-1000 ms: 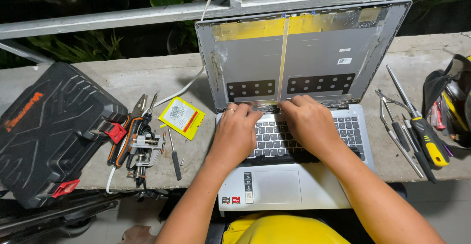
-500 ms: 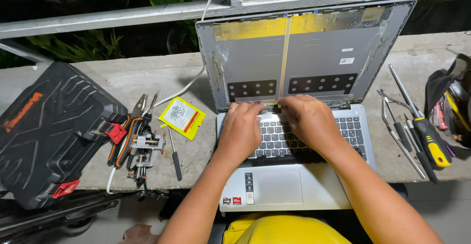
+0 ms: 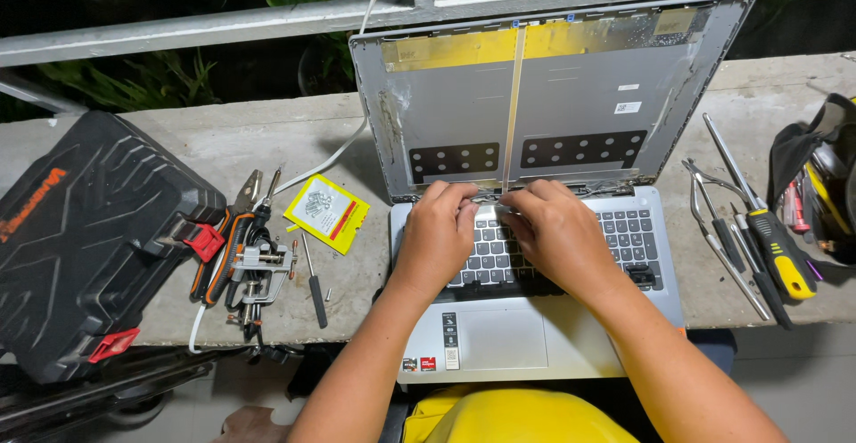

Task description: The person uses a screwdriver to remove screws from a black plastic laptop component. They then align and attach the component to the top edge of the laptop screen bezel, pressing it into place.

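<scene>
A head-down view of a concrete table (image 3: 267, 140) with a silver laptop (image 3: 535, 318) in the centre of the frame. Its lid (image 3: 571, 104) stands open with the screen panel removed, showing bare grey metal, yellow tape along the top and a thin flat ribbon cable (image 3: 514, 104) running straight down the middle to the hinge.

Both hands meet at the lower end of that cable, just above the top row of keys. The left hand (image 3: 439, 233) rests on the keyboard with its fingers curled down toward the hinge. The right hand (image 3: 557, 233) lies beside it, fingertips pinched together at the cable's foot; whether they actually clamp the cable cannot be told, as the knuckles hide the contact.

At centre left lie a small yellow packet of screws (image 3: 326, 211), a thin screwdriver (image 3: 312, 283), pliers (image 3: 223, 242) and a small metal clamp (image 3: 259, 269). A closed black tool case (image 3: 89, 238) with red latches fills the left edge. To the right of the laptop are tweezers (image 3: 718, 242), a yellow-handled screwdriver (image 3: 767, 229) and an open tool bag (image 3: 820, 176).

Judged risks: the ribbon cable looks thin, so a sideways tug or a sharp bend near its connector could crease or tear it. Pressure from the resting hands could pop a key. Loose screws near the table's front edge could roll off.
</scene>
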